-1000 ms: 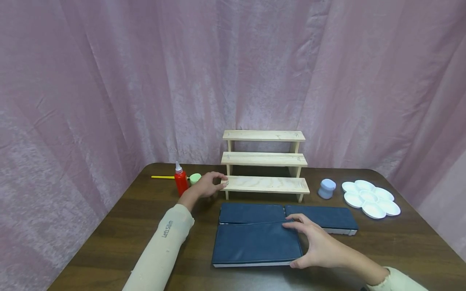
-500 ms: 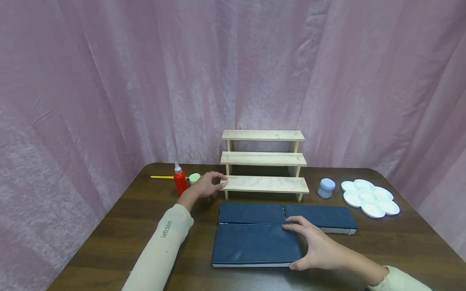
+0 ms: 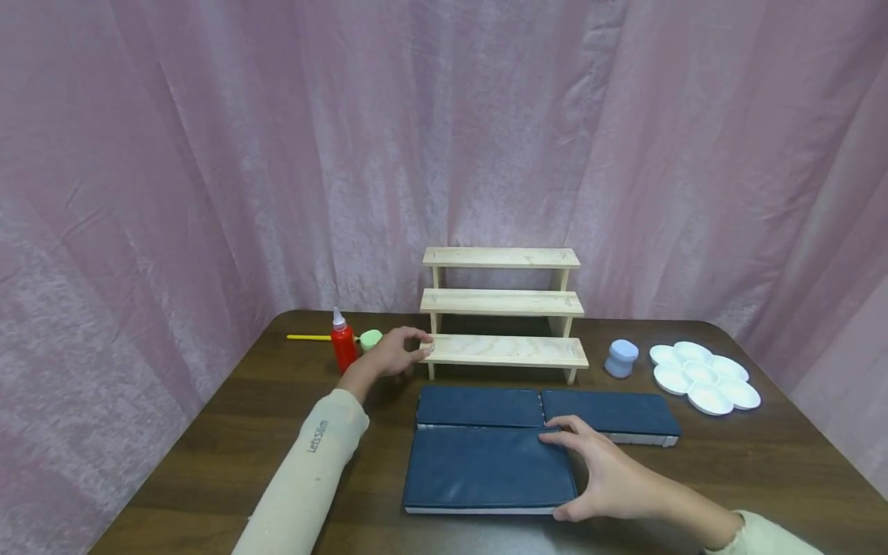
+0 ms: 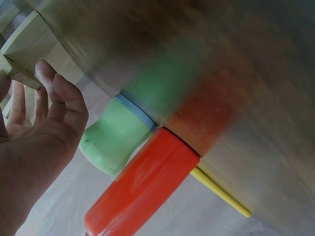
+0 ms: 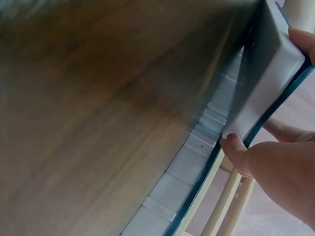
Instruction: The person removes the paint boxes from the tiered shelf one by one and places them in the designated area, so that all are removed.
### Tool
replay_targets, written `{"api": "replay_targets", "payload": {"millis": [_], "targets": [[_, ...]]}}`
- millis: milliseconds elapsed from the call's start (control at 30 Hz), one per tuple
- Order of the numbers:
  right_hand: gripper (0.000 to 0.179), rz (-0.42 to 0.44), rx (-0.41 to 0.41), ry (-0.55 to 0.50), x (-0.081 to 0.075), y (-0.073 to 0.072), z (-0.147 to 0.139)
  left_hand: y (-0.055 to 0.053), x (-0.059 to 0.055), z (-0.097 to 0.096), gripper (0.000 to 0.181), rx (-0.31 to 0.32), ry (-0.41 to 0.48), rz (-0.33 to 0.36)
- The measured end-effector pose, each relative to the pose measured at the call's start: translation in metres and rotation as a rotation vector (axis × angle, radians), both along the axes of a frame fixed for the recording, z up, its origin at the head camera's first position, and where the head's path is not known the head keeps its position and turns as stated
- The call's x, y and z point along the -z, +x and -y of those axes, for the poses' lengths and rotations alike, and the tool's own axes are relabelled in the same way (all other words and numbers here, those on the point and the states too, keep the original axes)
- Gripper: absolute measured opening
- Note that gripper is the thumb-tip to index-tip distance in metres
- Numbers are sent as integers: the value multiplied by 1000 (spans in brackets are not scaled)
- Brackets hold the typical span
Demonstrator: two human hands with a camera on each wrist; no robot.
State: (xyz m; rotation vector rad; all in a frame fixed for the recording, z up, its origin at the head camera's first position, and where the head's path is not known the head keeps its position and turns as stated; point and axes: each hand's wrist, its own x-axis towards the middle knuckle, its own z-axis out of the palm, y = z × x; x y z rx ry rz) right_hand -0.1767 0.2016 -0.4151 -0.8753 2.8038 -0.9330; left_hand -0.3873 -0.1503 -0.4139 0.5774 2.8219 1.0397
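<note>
In the head view my left hand pinches the left end of the lowest board of a three-step wooden stand; the left wrist view shows its fingers round the pale board end. My right hand spans the right end of a flat dark blue case, thumb at the near edge and fingertips at the far edge. Seen from the right wrist, this case has a white body and sits at an angle to another blue-topped strip with ribbed white sides. Its far edge lies along a second blue section.
Another blue strip extends right. Beyond it stand a light blue waisted jar and a white flower-shaped palette. Left of the stand are a red squeeze bottle, a green jar and a yellow stick. A pink curtain hangs behind.
The right end of the front blue case has shifted slightly toward me with my right hand, so its far edge now runs straighter along the section behind. My left hand has stayed on the stand.
</note>
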Motion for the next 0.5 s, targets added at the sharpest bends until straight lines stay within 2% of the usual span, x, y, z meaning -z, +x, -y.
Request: {"api": "replay_targets", "payload": {"millis": [233,500], "targets": [[85,17,-14,24,2,0,1,0,-1,1,32,-13,-3,9],[87,92,-30,26,5,-3,2,1,-1,-1,32,-16,-8,12]]}}
